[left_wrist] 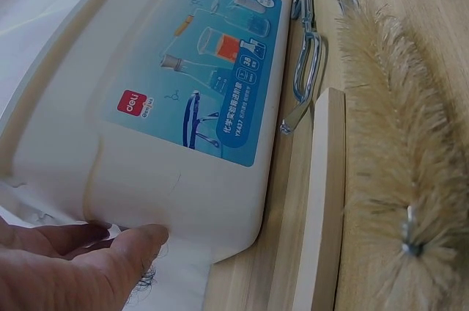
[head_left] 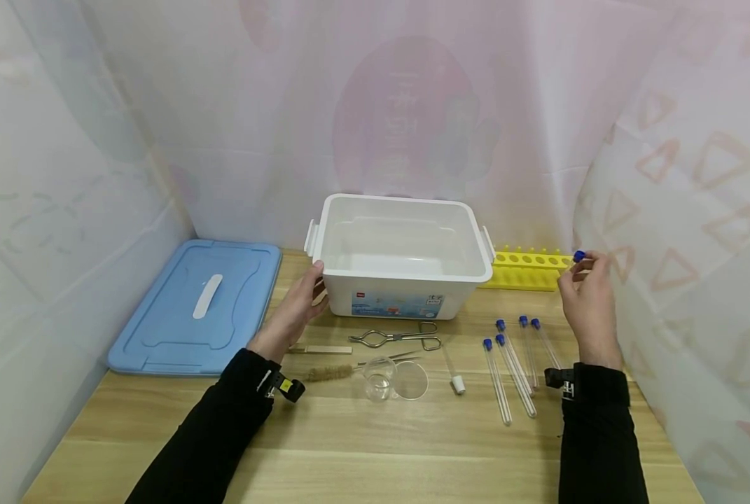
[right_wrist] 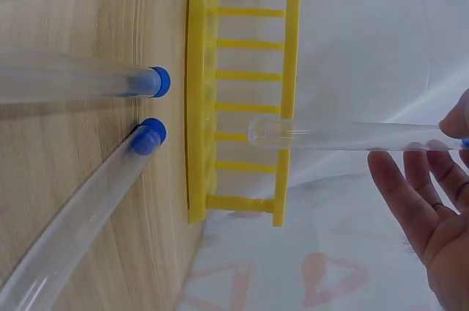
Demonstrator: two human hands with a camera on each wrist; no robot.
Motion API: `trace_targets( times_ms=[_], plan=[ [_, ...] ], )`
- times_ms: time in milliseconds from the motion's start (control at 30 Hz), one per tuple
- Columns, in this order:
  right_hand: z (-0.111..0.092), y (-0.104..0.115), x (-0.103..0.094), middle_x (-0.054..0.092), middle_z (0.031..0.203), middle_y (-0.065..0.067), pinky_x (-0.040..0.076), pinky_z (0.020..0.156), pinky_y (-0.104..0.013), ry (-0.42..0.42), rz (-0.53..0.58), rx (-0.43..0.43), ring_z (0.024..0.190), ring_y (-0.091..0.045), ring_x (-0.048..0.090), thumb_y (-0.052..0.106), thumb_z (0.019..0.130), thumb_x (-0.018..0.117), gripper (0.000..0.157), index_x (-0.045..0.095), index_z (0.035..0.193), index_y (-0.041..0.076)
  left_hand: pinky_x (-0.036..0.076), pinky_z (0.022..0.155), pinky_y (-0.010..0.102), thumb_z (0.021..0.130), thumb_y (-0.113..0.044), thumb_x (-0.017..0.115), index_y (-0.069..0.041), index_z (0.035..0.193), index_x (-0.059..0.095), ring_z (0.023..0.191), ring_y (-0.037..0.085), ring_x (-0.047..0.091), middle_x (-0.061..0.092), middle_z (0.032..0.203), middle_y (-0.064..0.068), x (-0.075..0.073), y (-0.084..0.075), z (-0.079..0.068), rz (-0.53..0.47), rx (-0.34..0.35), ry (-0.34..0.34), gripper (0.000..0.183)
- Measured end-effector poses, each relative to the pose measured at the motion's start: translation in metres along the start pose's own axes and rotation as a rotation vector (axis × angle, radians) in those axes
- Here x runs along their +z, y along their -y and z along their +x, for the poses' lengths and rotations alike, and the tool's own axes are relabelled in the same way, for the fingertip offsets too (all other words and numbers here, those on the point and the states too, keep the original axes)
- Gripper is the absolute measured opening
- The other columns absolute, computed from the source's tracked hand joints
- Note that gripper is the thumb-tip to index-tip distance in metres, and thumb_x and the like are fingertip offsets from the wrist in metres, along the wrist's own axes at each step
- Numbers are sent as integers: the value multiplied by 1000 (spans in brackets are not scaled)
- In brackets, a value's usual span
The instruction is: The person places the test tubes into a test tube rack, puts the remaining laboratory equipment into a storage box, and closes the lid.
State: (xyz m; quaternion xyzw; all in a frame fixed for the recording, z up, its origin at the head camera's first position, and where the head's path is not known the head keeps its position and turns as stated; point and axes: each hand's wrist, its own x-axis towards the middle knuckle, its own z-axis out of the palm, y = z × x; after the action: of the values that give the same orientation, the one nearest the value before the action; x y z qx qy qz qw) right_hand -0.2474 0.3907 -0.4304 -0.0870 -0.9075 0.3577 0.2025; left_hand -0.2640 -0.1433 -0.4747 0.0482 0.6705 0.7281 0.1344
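Note:
My right hand (head_left: pixel 590 302) pinches a clear glass test tube (right_wrist: pixel 333 136) near its blue-capped end. In the right wrist view, the tube's rounded end overlaps the yellow test tube rack (right_wrist: pixel 291 47); I cannot tell whether it has entered a hole. My left hand (head_left: pixel 294 308) rests against the left end of a white plastic box (head_left: pixel 339 297), thumb and fingertips touching its side. Several more test tubes (head_left: pixel 497 381) with blue caps lie on the table in front of the rack.
A blue lid (head_left: pixel 179 301) lies left of the box. In front of the box are metal tongs (head_left: pixel 390 339), a wooden strip (head_left: pixel 327 349), a bristle brush (left_wrist: pixel 410 127), a small clear beaker (head_left: pixel 379 381), a clear round dish (head_left: pixel 411 381) and a white-topped dropper (head_left: pixel 458 384). Patterned curtains surround the table.

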Motion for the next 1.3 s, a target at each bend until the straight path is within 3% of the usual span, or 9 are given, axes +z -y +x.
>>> trace_targets(
  times_ms=[200,400,633,767,933,1133,1300],
  plan=[
    [-1,5,1,54,150,-25,45,86,-19,-37,41,-2,137,-38,64,22,121,47,57,28,173,7,16,150,61,124,-63,34,-9,190,3,187,43,2,-3,198,24,0,0,1,0,-5,-2,90],
    [-1,9,3,54,134,-4,46,83,-12,-102,82,-31,124,-18,60,18,119,52,50,33,164,7,16,150,61,125,-63,34,-10,190,4,187,43,2,-2,199,23,0,1,1,0,-6,-5,89],
    [-4,16,5,51,132,6,49,84,-6,-116,150,-17,130,-20,62,16,118,55,46,36,160,13,17,150,62,125,-64,32,-12,191,6,187,43,3,-1,199,22,0,1,0,10,8,8,88],
    [-2,23,9,50,131,10,50,86,-7,-119,172,-44,124,-11,62,15,117,57,42,38,155,15,16,150,63,125,-65,32,-12,191,6,187,43,2,-1,199,23,0,1,0,10,14,8,88],
    [7,32,13,51,133,2,50,89,-17,-93,148,-101,121,-8,57,16,119,55,41,36,155,13,16,150,62,125,-64,32,-11,190,8,187,44,3,0,199,23,0,0,0,8,18,6,87],
    [23,36,21,53,140,-16,46,88,-21,-62,130,-139,129,-25,62,15,120,54,46,32,158,4,17,150,62,125,-62,32,-11,190,8,187,44,4,0,199,23,1,-1,-1,7,15,-2,86],
    [36,39,22,51,144,-17,45,89,-22,-33,117,-134,135,-35,62,16,120,54,46,30,158,8,17,150,62,125,-62,31,-10,190,8,187,44,3,0,198,24,0,0,0,11,14,3,86]
  ],
)
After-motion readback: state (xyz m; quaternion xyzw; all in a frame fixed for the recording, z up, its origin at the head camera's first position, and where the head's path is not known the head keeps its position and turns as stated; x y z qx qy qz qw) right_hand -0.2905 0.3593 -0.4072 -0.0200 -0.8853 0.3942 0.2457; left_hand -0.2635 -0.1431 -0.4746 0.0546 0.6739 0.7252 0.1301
